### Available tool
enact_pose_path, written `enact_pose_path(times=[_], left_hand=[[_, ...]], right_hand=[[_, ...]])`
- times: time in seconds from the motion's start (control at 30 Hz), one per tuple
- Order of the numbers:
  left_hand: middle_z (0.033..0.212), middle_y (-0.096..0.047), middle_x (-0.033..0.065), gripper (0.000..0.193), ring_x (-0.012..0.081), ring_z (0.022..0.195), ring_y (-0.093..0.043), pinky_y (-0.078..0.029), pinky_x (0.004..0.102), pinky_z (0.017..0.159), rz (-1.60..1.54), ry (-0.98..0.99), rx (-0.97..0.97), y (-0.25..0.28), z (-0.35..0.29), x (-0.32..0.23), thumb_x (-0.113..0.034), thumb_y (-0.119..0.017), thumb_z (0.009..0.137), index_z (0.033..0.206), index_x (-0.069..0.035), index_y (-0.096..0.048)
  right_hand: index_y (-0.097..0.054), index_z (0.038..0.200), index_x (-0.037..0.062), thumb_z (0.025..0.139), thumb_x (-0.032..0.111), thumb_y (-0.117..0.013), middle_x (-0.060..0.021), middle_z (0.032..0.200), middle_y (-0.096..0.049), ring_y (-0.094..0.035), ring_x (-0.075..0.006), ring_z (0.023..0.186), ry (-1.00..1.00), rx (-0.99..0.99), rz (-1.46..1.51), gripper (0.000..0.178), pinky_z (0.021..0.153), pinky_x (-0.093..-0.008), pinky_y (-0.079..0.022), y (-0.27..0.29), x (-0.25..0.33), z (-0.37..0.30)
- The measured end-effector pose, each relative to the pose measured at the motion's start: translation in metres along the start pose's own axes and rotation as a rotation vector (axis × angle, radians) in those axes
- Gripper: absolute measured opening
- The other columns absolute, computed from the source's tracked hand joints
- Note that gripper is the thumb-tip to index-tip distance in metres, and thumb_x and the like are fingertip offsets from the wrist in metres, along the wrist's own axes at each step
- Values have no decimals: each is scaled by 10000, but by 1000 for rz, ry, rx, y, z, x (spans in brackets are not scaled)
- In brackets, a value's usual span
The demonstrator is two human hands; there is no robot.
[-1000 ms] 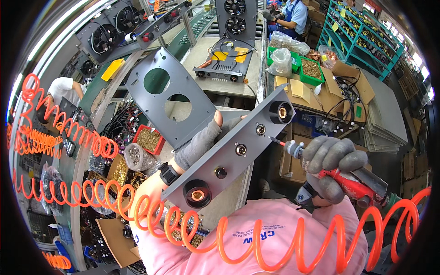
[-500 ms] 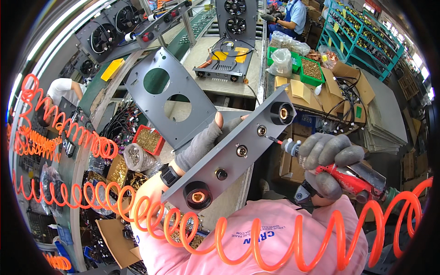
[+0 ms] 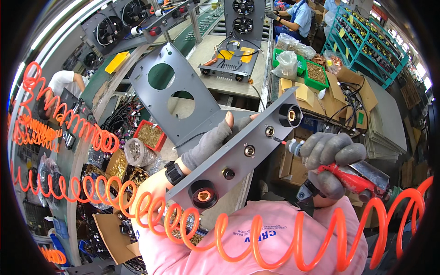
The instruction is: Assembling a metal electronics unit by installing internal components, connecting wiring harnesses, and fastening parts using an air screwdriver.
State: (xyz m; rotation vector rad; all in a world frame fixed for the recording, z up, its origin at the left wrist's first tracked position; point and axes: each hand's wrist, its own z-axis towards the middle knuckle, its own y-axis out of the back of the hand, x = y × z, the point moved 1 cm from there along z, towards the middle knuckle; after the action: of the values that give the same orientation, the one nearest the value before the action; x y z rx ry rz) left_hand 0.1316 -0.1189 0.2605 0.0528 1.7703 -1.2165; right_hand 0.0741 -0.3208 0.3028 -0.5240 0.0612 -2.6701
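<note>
My left hand [image 3: 208, 147], in a grey fingerless glove, grips the upper edge of a tilted grey metal panel [image 3: 238, 167]. Its thumb shows above the edge; the other fingers are largely hidden behind. Along the panel sit a large black socket with a brass centre [image 3: 203, 196] at each end, a black knob [image 3: 228, 173] and two small round metal connectors [image 3: 270, 131]. My right hand [image 3: 332, 151], gloved in grey, is closed round a red air screwdriver [image 3: 350, 181]. The driver's bit [image 3: 278, 140] points at the upper connector's rim; whether it touches a screw I cannot tell.
An orange coiled hose [image 3: 298, 243] crosses in front of me. Behind the panel stands a grey plate [image 3: 197, 121] with two round holes. A red bin [image 3: 150, 135] of small parts lies left; green bins [image 3: 316, 75] and cardboard [image 3: 334, 98] are right. Other people work further off.
The whole view has shifted slightly, so things appear a little further right. My hands keep their hold, and the bit stays by the same connector.
</note>
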Motion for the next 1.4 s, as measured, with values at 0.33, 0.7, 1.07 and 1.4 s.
enact_pose_path(times=[0.33,0.7,1.07,1.4], left_hand=[[1162,-539,125,599,205,1062,-508,-408,324,877,-38,-47,55,3,3,4,-497,-433,868,1170,19,-479],[1233,-483,113,650,169,1116,-458,-353,298,935,82,-1,75,-4,2,-3,-509,-378,884,1264,17,-358],[1263,-463,116,675,159,1140,-441,-334,293,963,432,-80,30,42,-15,-13,-497,-351,900,1333,16,-278],[1057,-570,120,431,197,956,-547,-417,334,841,766,-390,-946,74,-181,72,-345,-442,905,1141,10,-504]], right_hand=[[-473,932,65,700,96,-676,18,533,-389,-449,-109,426,-15,-50,-64,310,446,-272,-403,-6,-3,0],[-471,949,20,630,-23,-568,-77,664,-464,-507,-189,577,-61,6,9,336,621,-388,-468,-3,1,1],[-489,1032,54,725,64,-662,-25,683,-447,-501,-132,501,-50,-45,27,353,448,-295,-402,-2,6,9],[-504,993,59,713,48,-644,-35,772,-517,-540,-119,650,-676,163,742,313,562,-278,-453,-58,6,-19]])
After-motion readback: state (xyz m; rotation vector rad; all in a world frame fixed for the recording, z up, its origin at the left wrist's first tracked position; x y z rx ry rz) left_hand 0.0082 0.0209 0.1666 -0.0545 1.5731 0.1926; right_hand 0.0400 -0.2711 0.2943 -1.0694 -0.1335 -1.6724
